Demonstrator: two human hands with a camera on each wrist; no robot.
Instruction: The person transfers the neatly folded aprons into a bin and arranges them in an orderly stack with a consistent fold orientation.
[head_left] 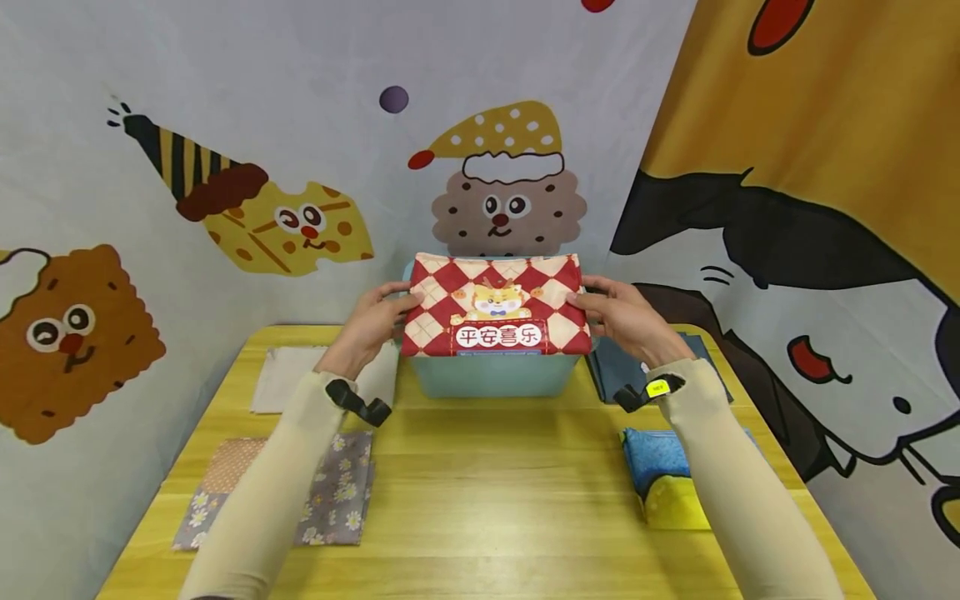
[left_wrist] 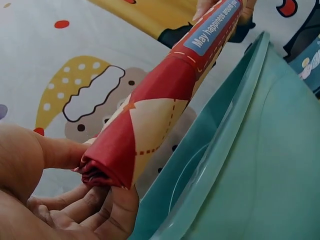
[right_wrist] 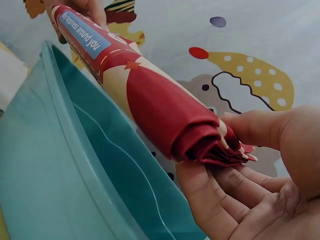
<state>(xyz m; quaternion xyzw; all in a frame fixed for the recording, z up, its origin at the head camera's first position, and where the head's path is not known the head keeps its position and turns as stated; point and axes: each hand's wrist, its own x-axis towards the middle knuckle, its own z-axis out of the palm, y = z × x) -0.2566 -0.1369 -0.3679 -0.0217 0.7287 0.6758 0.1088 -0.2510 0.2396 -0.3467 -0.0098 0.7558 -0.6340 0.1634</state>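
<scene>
Probable placing: my left hand (head_left: pixel 369 323) and right hand (head_left: pixel 628 318) pinched the cloth (head_left: pixel 497 305) over the table (head_left: pixel 487 475)'s far-edge bin (head_left: pixel 491 377), lowering apparently due.

Tub (head_left: pixel 491 377) far ctr on desk (head_left: pixel 495 483); held cloth (head_left: pixel 497 307) above tub, btwn L hand (head_left: pixel 367 327) & R hand (head_left: pixel 628 319). Also on desk: far-L cloth (head_left: pixel 285 379), near-L cloth (head_left: pixel 341 500), far-R cloth (head_left: pixel 609 365), near-R cloth (head_left: pixel 660 471).

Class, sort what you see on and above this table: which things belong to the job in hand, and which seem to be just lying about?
In the job:
checked cloth, held at its ends
left hand
right hand
bin, probably, as the cloth is held over it

Apparently lying about, untouched:
white cloth
floral cloth
dark cloth
blue-and-yellow cloth
</scene>
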